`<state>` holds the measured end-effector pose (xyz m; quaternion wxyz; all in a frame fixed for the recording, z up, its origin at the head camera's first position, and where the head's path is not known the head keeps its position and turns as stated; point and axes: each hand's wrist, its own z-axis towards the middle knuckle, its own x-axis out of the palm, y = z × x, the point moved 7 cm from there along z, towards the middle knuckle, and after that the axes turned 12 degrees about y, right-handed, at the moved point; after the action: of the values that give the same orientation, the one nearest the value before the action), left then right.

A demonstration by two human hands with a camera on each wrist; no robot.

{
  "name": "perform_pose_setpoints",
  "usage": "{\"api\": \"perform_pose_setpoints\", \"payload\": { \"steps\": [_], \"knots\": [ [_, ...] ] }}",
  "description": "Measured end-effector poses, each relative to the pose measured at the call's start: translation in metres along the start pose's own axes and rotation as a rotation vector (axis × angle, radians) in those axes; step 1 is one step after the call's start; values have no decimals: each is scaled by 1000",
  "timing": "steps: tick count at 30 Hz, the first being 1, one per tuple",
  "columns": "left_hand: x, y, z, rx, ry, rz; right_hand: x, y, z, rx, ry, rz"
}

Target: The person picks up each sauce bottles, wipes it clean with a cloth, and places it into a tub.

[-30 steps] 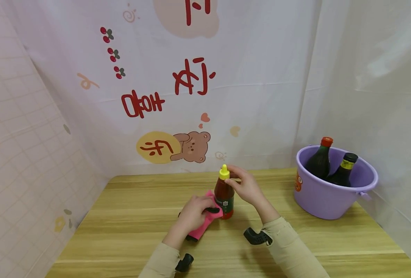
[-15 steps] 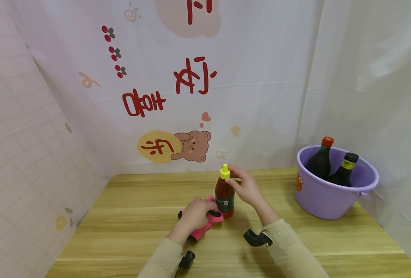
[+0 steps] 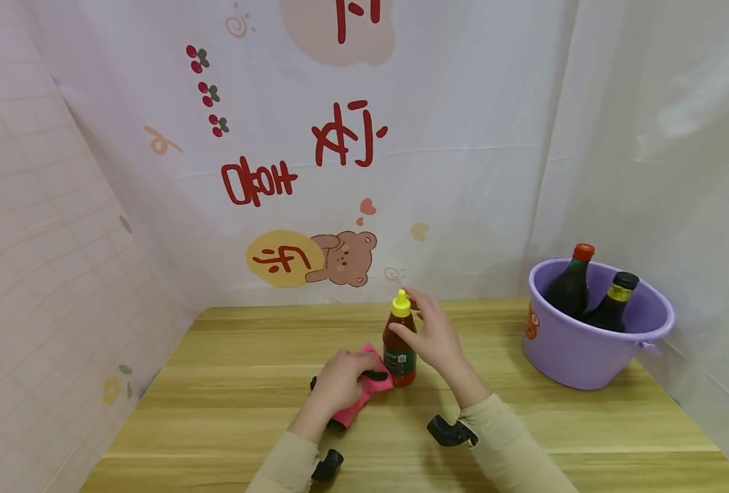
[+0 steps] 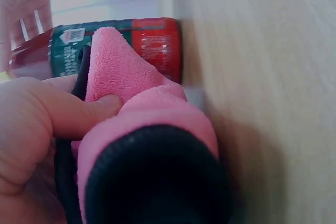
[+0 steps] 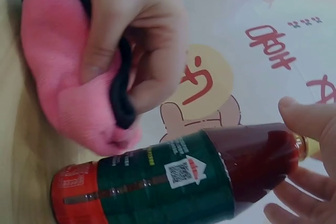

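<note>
A sauce bottle (image 3: 399, 349) with a yellow nozzle cap, dark red contents and a green label stands upright on the table. My left hand (image 3: 340, 380) pinches a pink cloth (image 4: 126, 72) with black edging between thumb and fingers. In the left wrist view the cloth's folded tip lies against or just in front of the bottle's lower part; actual contact is hard to tell. My right hand (image 3: 435, 335) is at the bottle's neck, thumb and fingers spread around it. In the right wrist view a gap shows between the right thumb (image 5: 304, 116) and the bottle.
At the right of the wooden table (image 3: 235, 383) stands a purple bucket (image 3: 577, 356). Two dark bottles lean in it, a red-capped bottle (image 3: 571, 284) and a black-capped bottle (image 3: 611, 305). A printed white curtain (image 3: 463, 171) hangs behind the table.
My right thumb and fingers have spread away from the bottle's neck, loosening their pinch. My left hand has shifted the cloth slightly at the bottle's base. The bottle stays in place.
</note>
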<state>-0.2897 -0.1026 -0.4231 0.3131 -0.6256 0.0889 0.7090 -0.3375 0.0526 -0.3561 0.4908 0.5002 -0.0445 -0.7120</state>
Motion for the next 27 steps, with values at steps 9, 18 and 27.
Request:
{"api": "perform_pose_setpoints", "payload": {
  "steps": [9, 18, 27],
  "knots": [
    [-20, -1, -8, 6, -121, -21, 1, 4, 1, 129, -55, -164],
    [-38, -3, -10, 13, -185, -45, 0, 5, 3, 114, -41, -144],
    [-57, -3, -6, 22, -250, -106, -1, -7, 6, 66, 79, 39]
  ]
}}
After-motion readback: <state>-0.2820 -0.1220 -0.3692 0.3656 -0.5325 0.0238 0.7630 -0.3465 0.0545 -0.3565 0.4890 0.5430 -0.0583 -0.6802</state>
